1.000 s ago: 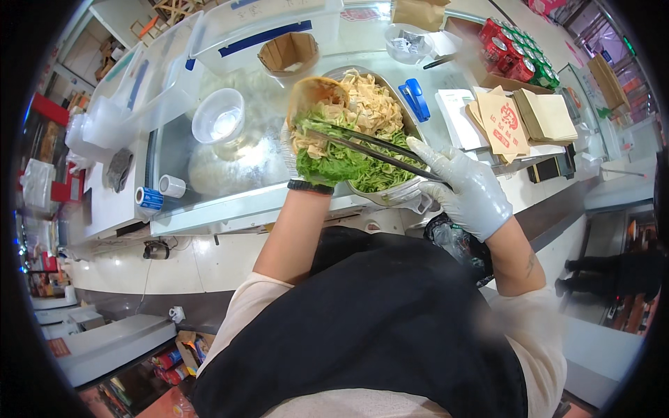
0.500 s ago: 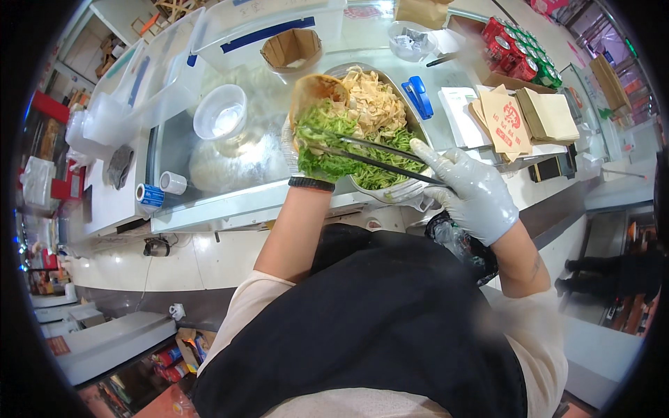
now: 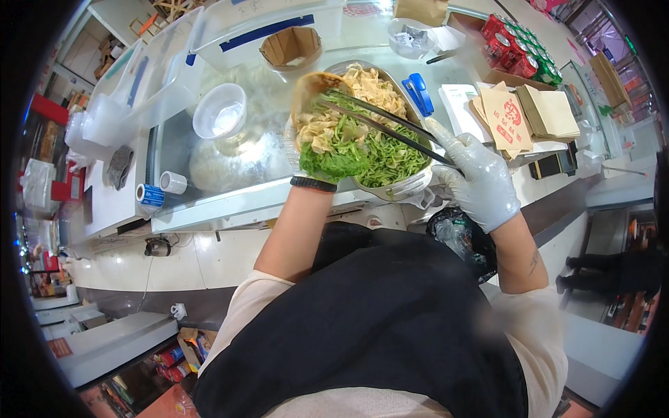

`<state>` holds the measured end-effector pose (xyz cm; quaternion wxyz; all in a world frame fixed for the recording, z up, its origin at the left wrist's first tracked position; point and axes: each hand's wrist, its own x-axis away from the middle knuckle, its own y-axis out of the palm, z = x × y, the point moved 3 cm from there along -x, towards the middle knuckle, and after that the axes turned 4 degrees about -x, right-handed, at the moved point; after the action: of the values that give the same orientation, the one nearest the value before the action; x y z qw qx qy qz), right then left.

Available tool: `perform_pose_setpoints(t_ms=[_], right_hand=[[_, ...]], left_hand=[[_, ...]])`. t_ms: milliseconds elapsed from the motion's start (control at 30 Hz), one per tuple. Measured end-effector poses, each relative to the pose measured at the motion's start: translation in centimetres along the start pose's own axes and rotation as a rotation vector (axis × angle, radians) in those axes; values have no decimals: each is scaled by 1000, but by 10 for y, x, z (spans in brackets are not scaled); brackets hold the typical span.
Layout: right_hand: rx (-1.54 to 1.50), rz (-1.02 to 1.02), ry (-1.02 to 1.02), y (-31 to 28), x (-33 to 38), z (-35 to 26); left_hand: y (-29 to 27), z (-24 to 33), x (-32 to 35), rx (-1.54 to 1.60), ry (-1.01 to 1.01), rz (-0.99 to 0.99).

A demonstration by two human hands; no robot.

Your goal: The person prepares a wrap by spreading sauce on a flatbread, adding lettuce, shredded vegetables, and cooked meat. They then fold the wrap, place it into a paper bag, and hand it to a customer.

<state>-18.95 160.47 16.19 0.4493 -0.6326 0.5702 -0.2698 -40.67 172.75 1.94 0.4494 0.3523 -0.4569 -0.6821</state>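
Note:
My left hand [image 3: 293, 159], in a clear glove and mostly hidden under the food, holds up an opened brown flatbread wrap [image 3: 304, 97]. On the wrap lie lettuce [image 3: 334, 164], tan strips that look like tofu skin [image 3: 315, 136], and green shreds. My right hand [image 3: 477, 180], in a whitish glove, is closed around long dark chopsticks [image 3: 397, 129]. Their tips reach into the far part of the wrap. Just right of the wrap stands a metal tray [image 3: 396, 191] with tan strips at the back and green shreds in front.
A blue stapler [image 3: 417, 94] lies beside the tray. Farther right are paper bags [image 3: 512, 118] and a carton of drink cans [image 3: 519, 52]. A white bowl [image 3: 220, 111], a paper-lined tub [image 3: 291, 49] and clear plastic bins [image 3: 164, 80] stand left and behind. A black bin bag [image 3: 463, 244] hangs below the counter.
The chopstick tips have moved up and away, from the green shreds in the wrap to its far side. Tan strips now show on the wrap where green shreds lay.

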Motion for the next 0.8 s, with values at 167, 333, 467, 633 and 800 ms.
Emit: perform_pose_setpoints(t_ms=[167, 333, 467, 633, 800], right_hand=[[33, 44, -36, -1, 1, -2], [-80, -14, -51, 4, 3, 3], [-24, -117, -55, -2, 4, -10], [33, -77, -75, 0, 8, 4], [-40, 66, -63, -34, 17, 19]], left_hand=[[1, 0, 1, -20, -4, 10], [1, -1, -2, -30, -7, 11], [0, 0, -3, -37, -8, 16], [0, 0, -5, -46, -9, 21], [-4, 12, -1, -44, 29, 25]])
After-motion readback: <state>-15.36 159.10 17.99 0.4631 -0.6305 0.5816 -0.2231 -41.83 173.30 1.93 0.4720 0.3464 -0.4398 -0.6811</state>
